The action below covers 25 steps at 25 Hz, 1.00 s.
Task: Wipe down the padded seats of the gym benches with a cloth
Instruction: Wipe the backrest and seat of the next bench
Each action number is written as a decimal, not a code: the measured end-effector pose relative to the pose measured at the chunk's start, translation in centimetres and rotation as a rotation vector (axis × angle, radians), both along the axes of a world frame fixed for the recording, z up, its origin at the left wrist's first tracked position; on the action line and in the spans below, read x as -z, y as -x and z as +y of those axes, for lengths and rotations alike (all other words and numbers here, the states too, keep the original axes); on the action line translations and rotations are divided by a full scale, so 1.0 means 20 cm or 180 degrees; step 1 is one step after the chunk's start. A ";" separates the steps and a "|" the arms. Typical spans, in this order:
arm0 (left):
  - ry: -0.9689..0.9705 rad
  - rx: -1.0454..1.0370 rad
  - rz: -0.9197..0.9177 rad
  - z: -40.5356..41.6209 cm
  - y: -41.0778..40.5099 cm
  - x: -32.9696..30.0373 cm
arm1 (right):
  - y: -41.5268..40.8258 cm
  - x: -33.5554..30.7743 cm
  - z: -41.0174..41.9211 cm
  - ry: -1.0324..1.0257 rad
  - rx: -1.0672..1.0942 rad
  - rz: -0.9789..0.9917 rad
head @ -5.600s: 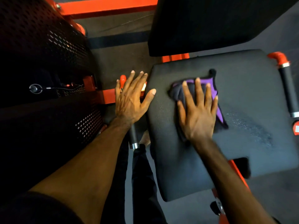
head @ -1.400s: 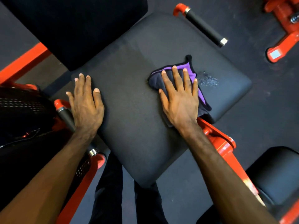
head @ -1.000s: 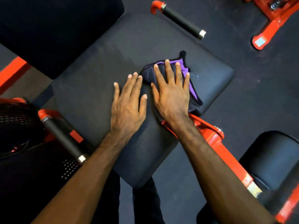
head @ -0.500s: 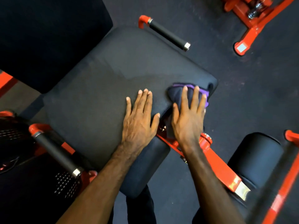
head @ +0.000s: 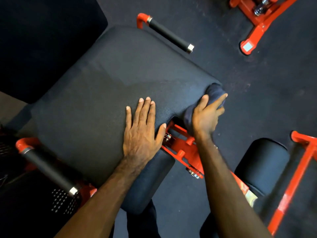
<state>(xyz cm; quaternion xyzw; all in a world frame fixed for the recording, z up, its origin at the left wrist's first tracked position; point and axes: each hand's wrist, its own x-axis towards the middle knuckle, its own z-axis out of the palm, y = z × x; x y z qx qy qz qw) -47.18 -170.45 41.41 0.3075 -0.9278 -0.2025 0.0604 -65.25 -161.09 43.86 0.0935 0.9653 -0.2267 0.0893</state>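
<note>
The black padded seat (head: 120, 79) fills the middle of the view, with a damp sheen across its surface. My left hand (head: 142, 133) lies flat on the seat's near part, fingers straight and together. My right hand (head: 206, 117) is at the seat's right corner, its fingers and thumb curled over the dark cloth (head: 214, 91). The cloth is bunched and wrapped down over the seat's edge; its lower part is hidden under my hand.
The black backrest pad (head: 42, 40) rises at the upper left. Black grip handles (head: 169, 35) (head: 48, 169) flank the seat. A red frame (head: 185, 150) runs under my right arm to a black roller pad (head: 262, 162). Another machine's red foot (head: 252, 31) stands on the dark floor.
My right hand slid the cloth from the seat's top to its right corner and now curls over the edge. My left hand moved from the seat's left side to its middle.
</note>
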 end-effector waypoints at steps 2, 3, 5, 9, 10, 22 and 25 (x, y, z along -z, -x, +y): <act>0.0066 0.0028 -0.0077 0.00 0.00 0.00 | 0.30 0.04 0.00 0.0300 0.0582 -0.0059; 0.0107 0.0026 -0.0118 0.01 0.00 0.00 | 0.39 0.03 0.02 0.0437 0.0704 -0.0094; 0.0128 0.0008 -0.0156 0.01 0.01 -0.01 | 0.32 0.00 0.03 0.0408 0.0583 -0.0045; 0.0151 -0.0001 -0.0208 0.01 0.01 -0.02 | -0.02 0.00 0.01 0.0215 -0.0401 0.0171; 0.0161 0.0018 -0.0219 0.01 0.01 -0.02 | 0.07 0.01 0.01 0.0297 -0.0318 0.0168; 0.0164 0.0033 -0.0254 0.01 0.01 -0.02 | 0.31 0.03 -0.01 -0.0092 -0.0450 0.0387; 0.0182 0.0023 -0.0256 0.01 0.01 -0.02 | 0.32 0.03 -0.04 -0.0286 -0.0425 0.0427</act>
